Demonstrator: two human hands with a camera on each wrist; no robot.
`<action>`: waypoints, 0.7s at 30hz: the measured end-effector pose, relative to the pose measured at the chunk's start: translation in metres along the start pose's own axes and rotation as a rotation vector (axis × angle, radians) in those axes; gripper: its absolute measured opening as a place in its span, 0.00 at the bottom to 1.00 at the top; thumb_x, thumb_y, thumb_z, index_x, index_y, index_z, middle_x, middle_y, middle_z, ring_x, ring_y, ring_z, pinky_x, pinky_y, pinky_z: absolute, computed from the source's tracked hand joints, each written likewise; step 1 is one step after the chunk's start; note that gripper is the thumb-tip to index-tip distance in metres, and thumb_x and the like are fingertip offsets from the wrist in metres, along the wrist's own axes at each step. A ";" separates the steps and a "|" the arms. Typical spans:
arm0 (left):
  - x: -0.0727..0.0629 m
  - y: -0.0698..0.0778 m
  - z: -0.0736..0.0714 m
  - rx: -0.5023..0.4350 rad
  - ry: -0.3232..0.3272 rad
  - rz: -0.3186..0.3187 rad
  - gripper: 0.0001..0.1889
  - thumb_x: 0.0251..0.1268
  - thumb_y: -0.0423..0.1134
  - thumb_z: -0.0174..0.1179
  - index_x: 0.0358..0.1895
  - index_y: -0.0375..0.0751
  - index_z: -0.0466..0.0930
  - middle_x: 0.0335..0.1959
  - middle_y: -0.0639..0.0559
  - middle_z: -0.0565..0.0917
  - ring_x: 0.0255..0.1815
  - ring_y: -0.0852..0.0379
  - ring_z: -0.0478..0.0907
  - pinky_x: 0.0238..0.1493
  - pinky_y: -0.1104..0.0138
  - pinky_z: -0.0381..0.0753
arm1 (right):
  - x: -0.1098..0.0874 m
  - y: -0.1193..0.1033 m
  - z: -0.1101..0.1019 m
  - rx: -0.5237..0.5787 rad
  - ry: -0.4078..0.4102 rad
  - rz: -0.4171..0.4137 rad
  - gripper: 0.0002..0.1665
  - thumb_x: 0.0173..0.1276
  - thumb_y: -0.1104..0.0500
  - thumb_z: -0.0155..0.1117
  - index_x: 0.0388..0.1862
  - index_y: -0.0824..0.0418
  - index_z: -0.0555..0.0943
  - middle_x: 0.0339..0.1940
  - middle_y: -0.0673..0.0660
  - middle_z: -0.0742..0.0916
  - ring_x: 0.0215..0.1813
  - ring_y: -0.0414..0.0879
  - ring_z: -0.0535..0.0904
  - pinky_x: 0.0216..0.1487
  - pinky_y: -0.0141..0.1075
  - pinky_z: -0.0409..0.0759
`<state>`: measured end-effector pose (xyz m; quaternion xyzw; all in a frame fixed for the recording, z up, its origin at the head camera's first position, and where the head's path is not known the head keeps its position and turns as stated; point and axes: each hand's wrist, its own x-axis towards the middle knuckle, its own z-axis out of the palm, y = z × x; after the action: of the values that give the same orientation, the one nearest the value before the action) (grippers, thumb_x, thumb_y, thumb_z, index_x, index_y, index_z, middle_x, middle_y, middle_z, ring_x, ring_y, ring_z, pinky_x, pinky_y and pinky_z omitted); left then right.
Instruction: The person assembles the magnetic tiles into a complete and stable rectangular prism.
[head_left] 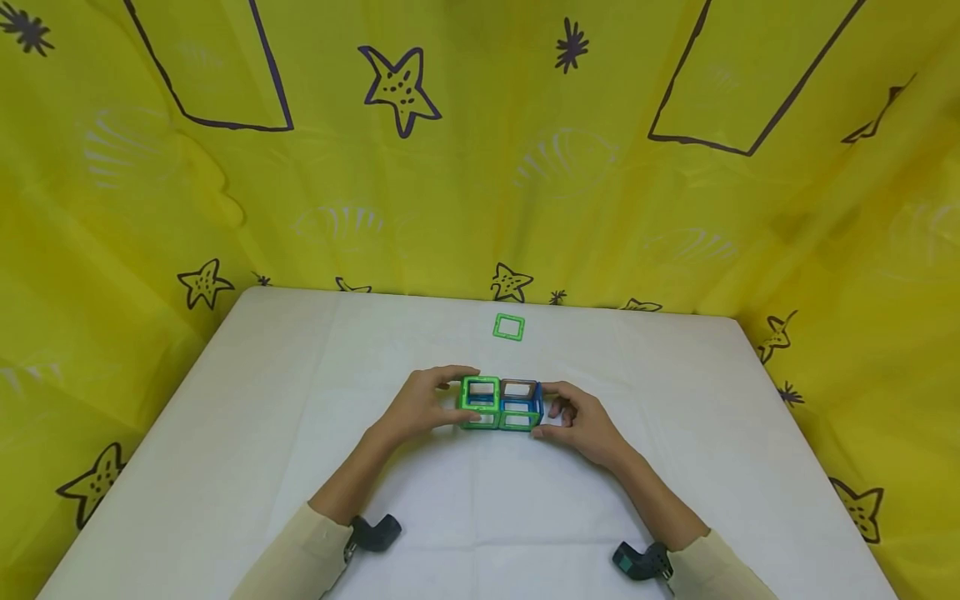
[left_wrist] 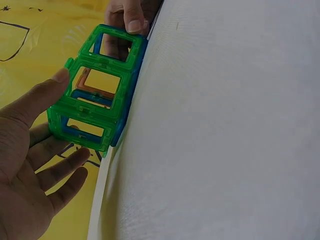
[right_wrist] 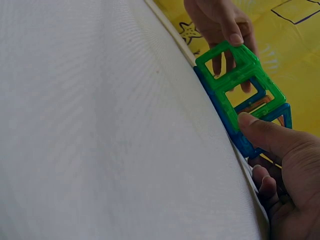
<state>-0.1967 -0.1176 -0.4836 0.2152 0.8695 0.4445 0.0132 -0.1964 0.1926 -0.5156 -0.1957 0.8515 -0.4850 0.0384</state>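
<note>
A block of magnetic square tiles (head_left: 501,402), two open cubes side by side, stands on the white table (head_left: 300,417) in the head view. Its left cube is green; the right one is blue with an orange tile at the back. My left hand (head_left: 427,404) grips the green end, thumb on one face and fingers on the other. My right hand (head_left: 577,417) pinches the blue end. In the left wrist view the left hand (left_wrist: 35,150) has its thumb on the tile block (left_wrist: 97,95). The right wrist view shows the right hand (right_wrist: 285,165) with its thumb on the blue corner of the block (right_wrist: 240,95).
One loose green square tile (head_left: 508,327) lies flat near the table's far edge, behind the block. A yellow star-patterned cloth (head_left: 480,167) hangs round the table on three sides. Small dark cameras (head_left: 375,533) sit at both wrists.
</note>
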 end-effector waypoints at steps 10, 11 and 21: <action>0.002 0.004 0.000 0.025 -0.001 -0.053 0.33 0.54 0.46 0.83 0.65 0.46 0.85 0.62 0.47 0.85 0.60 0.40 0.81 0.61 0.47 0.82 | 0.000 0.001 -0.003 0.042 -0.006 -0.021 0.38 0.56 0.63 0.86 0.65 0.65 0.80 0.39 0.58 0.82 0.32 0.47 0.71 0.32 0.32 0.70; 0.002 0.004 0.000 0.021 -0.002 -0.050 0.33 0.54 0.46 0.83 0.65 0.46 0.85 0.62 0.47 0.85 0.60 0.41 0.81 0.61 0.47 0.82 | 0.000 0.001 -0.003 0.043 -0.006 -0.018 0.38 0.56 0.62 0.86 0.65 0.64 0.80 0.39 0.58 0.82 0.32 0.47 0.71 0.32 0.31 0.70; 0.004 -0.002 -0.005 -0.100 0.043 -0.013 0.23 0.75 0.45 0.66 0.67 0.38 0.82 0.63 0.47 0.85 0.65 0.47 0.80 0.63 0.50 0.81 | 0.000 0.003 -0.002 0.048 -0.015 -0.020 0.38 0.55 0.61 0.87 0.65 0.62 0.81 0.38 0.58 0.82 0.32 0.46 0.71 0.32 0.31 0.71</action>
<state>-0.2019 -0.1206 -0.4811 0.1990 0.8477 0.4918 0.0080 -0.1977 0.1959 -0.5170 -0.2068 0.8374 -0.5040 0.0445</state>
